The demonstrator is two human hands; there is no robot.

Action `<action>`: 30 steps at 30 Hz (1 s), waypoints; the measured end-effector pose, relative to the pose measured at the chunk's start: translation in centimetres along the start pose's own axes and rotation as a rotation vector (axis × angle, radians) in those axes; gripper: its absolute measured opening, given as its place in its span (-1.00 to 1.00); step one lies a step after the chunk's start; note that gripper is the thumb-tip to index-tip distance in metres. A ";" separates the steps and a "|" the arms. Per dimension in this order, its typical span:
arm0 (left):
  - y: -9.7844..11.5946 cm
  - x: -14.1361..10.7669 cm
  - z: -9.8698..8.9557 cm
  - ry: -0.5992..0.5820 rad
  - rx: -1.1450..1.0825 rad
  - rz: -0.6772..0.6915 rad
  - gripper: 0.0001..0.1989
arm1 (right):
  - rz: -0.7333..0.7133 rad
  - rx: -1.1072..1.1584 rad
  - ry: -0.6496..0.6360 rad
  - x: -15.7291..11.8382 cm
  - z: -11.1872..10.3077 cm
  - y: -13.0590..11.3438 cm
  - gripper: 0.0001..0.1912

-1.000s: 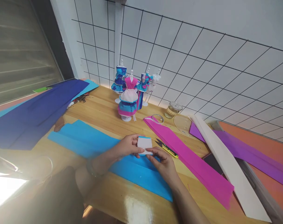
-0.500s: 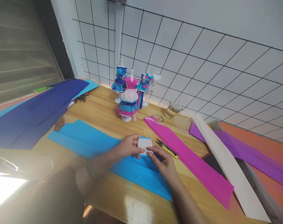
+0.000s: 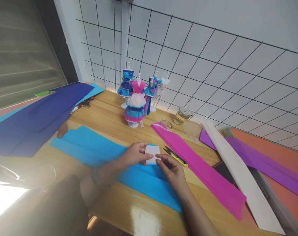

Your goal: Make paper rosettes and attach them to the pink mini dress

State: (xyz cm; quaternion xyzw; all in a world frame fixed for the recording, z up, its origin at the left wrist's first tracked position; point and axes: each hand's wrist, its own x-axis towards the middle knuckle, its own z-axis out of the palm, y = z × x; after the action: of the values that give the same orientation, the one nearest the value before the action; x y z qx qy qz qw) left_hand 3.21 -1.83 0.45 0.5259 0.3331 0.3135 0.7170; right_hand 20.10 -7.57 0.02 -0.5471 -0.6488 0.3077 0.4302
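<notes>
You have a small, squarish white piece (image 3: 152, 153) with blue along its far and near edges, held above the blue cloth (image 3: 144, 178). Your left hand (image 3: 136, 154) pinches its left side, thumb on top; your right hand (image 3: 172, 168) has thumb and fingers closed on its right edge. The glossy wooden table (image 3: 102, 109) meets a white wall (image 3: 183, 36) with black grid lines, near dressed mini mannequins (image 3: 136, 98).

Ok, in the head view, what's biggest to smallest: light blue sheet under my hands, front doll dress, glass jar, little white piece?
- Light blue sheet
- Front dress
- Glass jar and white piece: too alike to rank
</notes>
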 end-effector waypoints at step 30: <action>0.3 0.1 0.2 0.093 -0.114 -0.118 -0.68 | -0.054 -0.019 -0.070 -0.3 0.0 -0.7 -0.78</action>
State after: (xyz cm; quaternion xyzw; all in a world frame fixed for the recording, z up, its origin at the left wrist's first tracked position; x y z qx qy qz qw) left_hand 3.43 -1.76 0.76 0.4485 0.3779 0.3132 0.7469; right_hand 19.76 -7.99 0.59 -0.5224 -0.6810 0.3086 0.4101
